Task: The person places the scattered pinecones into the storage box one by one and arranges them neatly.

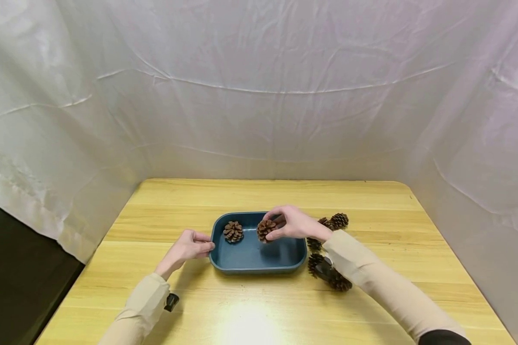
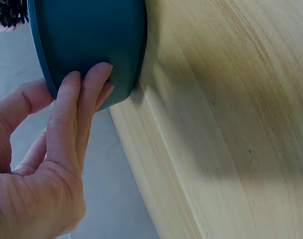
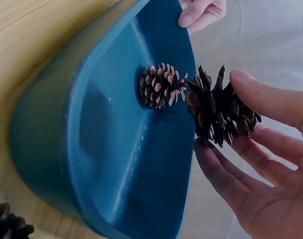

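A deep blue rectangular basin [image 1: 259, 270] with rounded corners stands on the table. My left hand [image 1: 193, 245] pinches its left rim; in the left wrist view the thumb lies at the rim and the fingers [image 2: 67, 114] lie along the outer wall. Over the basin, my right hand [image 1: 291, 223] holds a brown pine cone [image 1: 265, 230] between thumb and fingertips, as the right wrist view also shows with the held pine cone [image 3: 219, 107]. Another pine cone [image 1: 233, 232] sits inside the basin, toward its left end.
Several more pine cones lie on the table right of the basin, partly hidden by my right wrist: one pine cone [image 1: 339, 220] at the back, another pine cone [image 1: 340, 281] nearer. The wooden table [image 1: 147, 268] meets a pale hanging curtain [image 1: 267, 129] at the back and sides.
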### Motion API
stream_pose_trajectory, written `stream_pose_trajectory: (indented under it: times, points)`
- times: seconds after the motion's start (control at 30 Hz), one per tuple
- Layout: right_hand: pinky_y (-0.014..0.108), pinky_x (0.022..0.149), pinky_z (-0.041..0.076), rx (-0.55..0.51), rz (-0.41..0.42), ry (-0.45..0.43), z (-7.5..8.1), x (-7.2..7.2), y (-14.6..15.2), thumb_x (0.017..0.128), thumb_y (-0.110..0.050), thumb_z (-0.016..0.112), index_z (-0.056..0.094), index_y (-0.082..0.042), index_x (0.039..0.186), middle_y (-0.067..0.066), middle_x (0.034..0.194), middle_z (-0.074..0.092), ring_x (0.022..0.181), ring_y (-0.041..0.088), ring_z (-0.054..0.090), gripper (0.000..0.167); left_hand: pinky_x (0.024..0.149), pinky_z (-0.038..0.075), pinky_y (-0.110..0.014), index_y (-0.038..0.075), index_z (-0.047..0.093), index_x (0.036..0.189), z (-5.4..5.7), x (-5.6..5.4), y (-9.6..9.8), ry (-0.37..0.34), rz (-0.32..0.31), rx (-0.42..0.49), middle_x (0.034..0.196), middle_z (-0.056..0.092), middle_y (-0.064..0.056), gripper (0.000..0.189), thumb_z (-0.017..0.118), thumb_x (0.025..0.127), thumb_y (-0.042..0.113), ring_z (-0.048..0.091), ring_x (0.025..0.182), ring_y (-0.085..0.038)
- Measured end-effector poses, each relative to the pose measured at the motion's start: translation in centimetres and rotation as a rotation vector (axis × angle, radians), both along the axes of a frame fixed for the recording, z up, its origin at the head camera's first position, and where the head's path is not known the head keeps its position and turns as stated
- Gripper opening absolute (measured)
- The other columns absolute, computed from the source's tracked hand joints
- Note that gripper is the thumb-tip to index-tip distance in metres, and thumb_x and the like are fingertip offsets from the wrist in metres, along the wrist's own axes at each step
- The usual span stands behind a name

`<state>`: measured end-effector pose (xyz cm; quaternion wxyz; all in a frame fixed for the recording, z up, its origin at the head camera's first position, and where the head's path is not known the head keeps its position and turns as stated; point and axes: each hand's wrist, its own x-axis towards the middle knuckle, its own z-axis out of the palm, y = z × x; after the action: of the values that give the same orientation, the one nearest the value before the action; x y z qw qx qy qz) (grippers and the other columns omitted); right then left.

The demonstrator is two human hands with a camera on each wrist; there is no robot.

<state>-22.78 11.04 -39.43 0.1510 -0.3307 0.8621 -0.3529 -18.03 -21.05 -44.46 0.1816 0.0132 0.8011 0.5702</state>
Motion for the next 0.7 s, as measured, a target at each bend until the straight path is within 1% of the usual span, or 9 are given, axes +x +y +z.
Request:
stream_pose_trajectory:
  times: [0.2, 0.3, 0.37, 0.53, 0.6, 0.7]
  points:
    - [0.032, 0.089, 0.063, 0.017, -0.012, -0.007, 0.0, -0.2, -0.9, 0.086, -0.021, 0.081, 0.068, -0.008, 0.122, 0.014, 0.116, 0.07, 0.104, 0.026, 0.07, 0.041, 0.077, 0.066, -0.028, -0.022, 0.059, 0.121, 0.1, 0.0, 0.0, 0.002, -0.007, -0.01, 0.108, 0.072, -0.032, 0.036, 0.065, 0.093, -0.001, 0.076, 0.088, -0.02]
    - [0.034, 0.092, 0.062, 0.026, -0.017, -0.009, 0.0, -0.2, -1.3, 0.086, -0.021, 0.081, 0.068, -0.008, 0.122, 0.013, 0.116, 0.07, 0.106, 0.025, 0.069, 0.041, 0.078, 0.066, -0.029, -0.022, 0.06, 0.12, 0.1, 0.0, -0.1, 0.008, -0.016, -0.012, 0.107, 0.072, -0.031, 0.035, 0.065, 0.093, 0.0, 0.076, 0.086, -0.018]
    - [0.033, 0.092, 0.061, 0.036, -0.02, -0.007, 0.1, -0.2, -1.6, 0.085, -0.022, 0.082, 0.069, -0.009, 0.122, 0.011, 0.114, 0.071, 0.103, 0.021, 0.068, 0.041, 0.079, 0.066, -0.03, -0.021, 0.06, 0.12, 0.0, -0.1, -0.1, 0.01, -0.017, -0.01, 0.107, 0.073, -0.031, 0.035, 0.065, 0.093, 0.0, 0.076, 0.086, -0.017]
    - [0.024, 0.078, 0.054, 0.034, -0.002, -0.006, 0.1, -0.3, -2.4, 0.084, -0.02, 0.083, 0.07, -0.008, 0.12, 0.007, 0.103, 0.071, 0.086, 0.012, 0.061, 0.04, 0.08, 0.065, -0.03, -0.021, 0.061, 0.12, -0.2, -0.2, -0.1, 0.01, -0.011, -0.005, 0.107, 0.072, -0.031, 0.034, 0.065, 0.093, -0.001, 0.076, 0.087, -0.019]
    - [0.022, 0.073, 0.051, 0.025, 0.011, -0.013, 0.0, -0.3, -2.6, 0.083, -0.019, 0.083, 0.071, -0.008, 0.119, 0.007, 0.1, 0.07, 0.082, 0.012, 0.058, 0.039, 0.079, 0.065, -0.029, -0.021, 0.061, 0.119, -0.2, -0.2, -0.2, 0.01, -0.013, -0.002, 0.107, 0.072, -0.031, 0.034, 0.065, 0.093, -0.001, 0.076, 0.087, -0.02]
    - [0.02, 0.069, 0.049, 0.008, 0.03, -0.033, -0.2, -0.3, -3.0, 0.084, -0.018, 0.083, 0.07, -0.007, 0.119, 0.009, 0.099, 0.07, 0.08, 0.014, 0.055, 0.039, 0.079, 0.065, -0.03, -0.02, 0.061, 0.119, -0.2, -0.2, -0.2, 0.01, -0.018, 0.0, 0.105, 0.073, -0.03, 0.033, 0.065, 0.093, -0.001, 0.076, 0.085, -0.017]
